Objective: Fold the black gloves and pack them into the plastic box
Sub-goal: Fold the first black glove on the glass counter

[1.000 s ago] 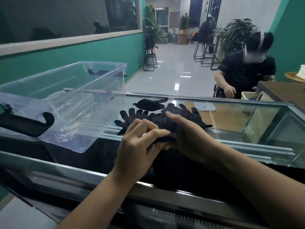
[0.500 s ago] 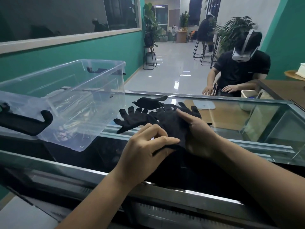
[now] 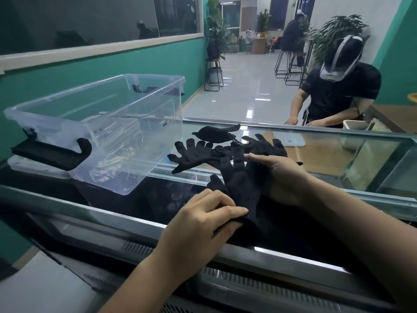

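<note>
1. Two bare hands work over a glass counter (image 3: 338, 159), seen from above and behind the hands.
2. The left hand (image 3: 203, 224), near the counter's front edge, has its fingers curled & bunched, pinching the cuff end of one black glove (image 3: 243, 188).
3. That glove stretches away from the wearer – its finger end points to the far side and overlaps the heap.
4. The right hand (image 3: 286, 175) lies just right of the glove, fingers straight & close together, tips resting on the glove's finger end. The thumb is hidden, so can't tell if it grips.
5. More black gloves (image 3: 198, 152) lie in a loose heap just beyond, fingers splayed, touching the held one.
6. A clear plastic box (image 3: 140, 150) sits left of the heap, near but apart, open-topped w/ a black latch (image 3: 52, 154) on its near end. All gloves in view lie on the counter, outside the box.
7. Bkgd: a person (image 3: 338, 96) in a black top w/ a headset leans at the counter's far right.
</note>
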`<state>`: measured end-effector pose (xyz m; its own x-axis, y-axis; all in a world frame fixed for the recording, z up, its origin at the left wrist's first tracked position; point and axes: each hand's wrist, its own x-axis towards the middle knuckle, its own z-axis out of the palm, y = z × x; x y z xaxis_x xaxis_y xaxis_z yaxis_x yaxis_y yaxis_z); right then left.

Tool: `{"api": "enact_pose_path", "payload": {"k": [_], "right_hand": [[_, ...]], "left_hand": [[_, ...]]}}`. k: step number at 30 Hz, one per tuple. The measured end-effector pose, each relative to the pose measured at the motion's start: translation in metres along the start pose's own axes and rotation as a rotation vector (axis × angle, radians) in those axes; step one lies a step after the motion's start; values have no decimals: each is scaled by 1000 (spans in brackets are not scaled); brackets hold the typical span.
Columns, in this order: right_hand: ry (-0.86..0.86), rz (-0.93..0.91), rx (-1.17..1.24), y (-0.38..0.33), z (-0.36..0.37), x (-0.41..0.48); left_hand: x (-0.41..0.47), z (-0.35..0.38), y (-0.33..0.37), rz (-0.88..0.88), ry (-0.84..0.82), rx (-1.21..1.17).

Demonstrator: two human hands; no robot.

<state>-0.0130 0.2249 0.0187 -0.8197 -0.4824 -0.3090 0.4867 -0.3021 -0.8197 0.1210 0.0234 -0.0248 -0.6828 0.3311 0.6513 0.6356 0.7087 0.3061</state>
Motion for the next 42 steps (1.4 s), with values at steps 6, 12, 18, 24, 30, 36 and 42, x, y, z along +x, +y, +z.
{"api": "enact_pose_path", "payload": {"k": [6, 12, 18, 24, 30, 36, 42], "right_hand": [[42, -11, -51, 1, 1, 4], [21, -31, -108, 3, 2, 4], [-52, -72, -129, 4, 4, -2], [-30, -77, -111, 2, 2, 1], [108, -279, -244, 4, -5, 9], [281, -611, -795, 10, -15, 3], [319, -713, -978, 14, -19, -2]], "left_hand": [[-1, -1, 4, 42, -21, 25], [-2, -3, 5, 14, -75, 4], [8, -7, 3, -133, -24, -87], [10, -14, 12, -294, -234, 62], [11, -15, 11, -370, -267, 66], [13, -15, 6, -408, -315, 73], [19, -14, 5, -413, -423, 119]]}}
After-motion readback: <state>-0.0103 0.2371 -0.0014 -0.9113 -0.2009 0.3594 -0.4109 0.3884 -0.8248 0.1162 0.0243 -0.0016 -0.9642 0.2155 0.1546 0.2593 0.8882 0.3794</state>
